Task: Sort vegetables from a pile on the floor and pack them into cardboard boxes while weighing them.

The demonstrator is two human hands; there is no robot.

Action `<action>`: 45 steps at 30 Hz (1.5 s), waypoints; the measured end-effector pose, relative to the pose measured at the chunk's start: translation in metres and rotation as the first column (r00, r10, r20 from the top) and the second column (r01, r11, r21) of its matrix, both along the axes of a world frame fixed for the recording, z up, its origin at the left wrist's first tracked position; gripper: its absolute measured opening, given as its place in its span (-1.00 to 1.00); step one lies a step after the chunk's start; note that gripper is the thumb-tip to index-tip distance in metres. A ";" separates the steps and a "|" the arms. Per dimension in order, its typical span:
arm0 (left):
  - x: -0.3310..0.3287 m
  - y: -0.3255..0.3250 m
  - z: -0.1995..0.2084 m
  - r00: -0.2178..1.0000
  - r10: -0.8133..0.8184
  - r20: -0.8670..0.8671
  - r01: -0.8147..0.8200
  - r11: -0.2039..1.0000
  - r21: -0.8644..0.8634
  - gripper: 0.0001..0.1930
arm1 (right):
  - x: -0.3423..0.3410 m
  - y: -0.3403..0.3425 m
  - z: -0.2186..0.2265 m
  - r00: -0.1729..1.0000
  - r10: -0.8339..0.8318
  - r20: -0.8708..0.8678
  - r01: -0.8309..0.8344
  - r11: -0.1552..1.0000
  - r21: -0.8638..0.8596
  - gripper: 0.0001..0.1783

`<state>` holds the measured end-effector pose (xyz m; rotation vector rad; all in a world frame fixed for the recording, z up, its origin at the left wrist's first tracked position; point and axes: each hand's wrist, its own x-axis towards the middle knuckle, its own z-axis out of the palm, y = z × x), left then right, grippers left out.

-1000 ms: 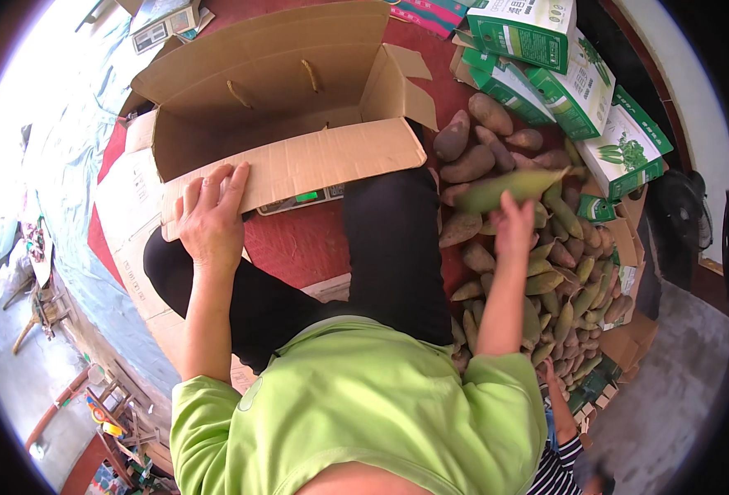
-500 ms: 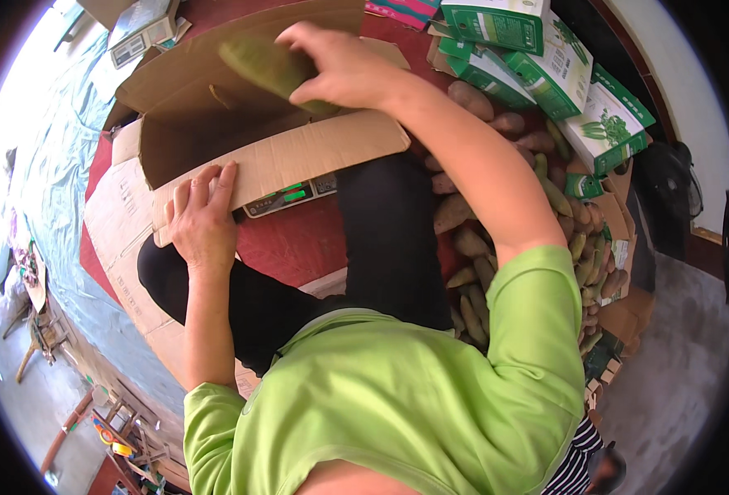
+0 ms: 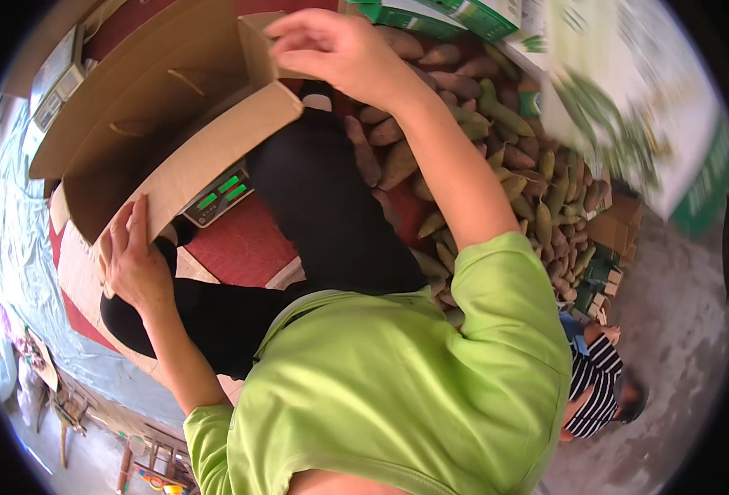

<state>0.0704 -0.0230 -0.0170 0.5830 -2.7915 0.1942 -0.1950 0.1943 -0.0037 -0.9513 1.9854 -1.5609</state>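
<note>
An open brown cardboard box (image 3: 154, 91) tilts across the upper left, its near flap (image 3: 216, 157) folded out toward me. My left hand (image 3: 133, 260) grips the lower left end of that flap, fingers on top. My right hand (image 3: 323, 49) hovers by the box's right end, fingers stretched and apart, with nothing in them. Under the flap, a digital scale (image 3: 220, 196) shows lit green displays. The inside of the box is dark, so its contents cannot be made out.
Many reddish and green long tubers (image 3: 504, 157) are heaped to my right. Printed white and green cartons (image 3: 636, 91) stand beyond them, one blurred and close. A second scale (image 3: 55, 95) is at far left, near blue sheeting (image 3: 59, 313). A person in stripes (image 3: 595, 388) is at lower right.
The long green tuber has left my right hand, which is now empty. My view has turned right, and a blurred white carton now looms at the right.
</note>
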 end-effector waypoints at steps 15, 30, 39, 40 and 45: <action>-0.002 -0.001 -0.010 1.000 0.022 0.016 -0.021 0.997 -0.069 -0.48 | 0.185 0.307 -0.283 0.553 -0.833 -0.003 0.541 0.356 0.762 -0.77; -0.002 0.004 -0.004 1.000 0.011 -0.020 -0.012 0.998 -0.064 -0.51 | 0.209 0.379 -0.213 0.808 -0.453 -0.378 0.169 -0.435 0.884 -0.49; -0.004 0.003 0.001 0.999 -0.006 -0.048 0.004 0.999 -0.045 -0.56 | 0.212 0.403 -0.234 0.718 -0.642 -0.270 0.214 -0.166 0.963 -0.25; -0.006 0.003 0.002 0.999 -0.012 -0.042 0.010 0.999 -0.047 -0.56 | 0.218 0.411 -0.243 0.732 -0.628 -0.265 0.218 -0.153 0.964 -0.25; -0.003 0.002 0.003 0.998 0.023 -0.062 -0.026 0.999 -0.045 -0.61 | 0.217 0.394 -0.253 0.515 -0.856 -0.038 0.422 0.215 0.881 -0.41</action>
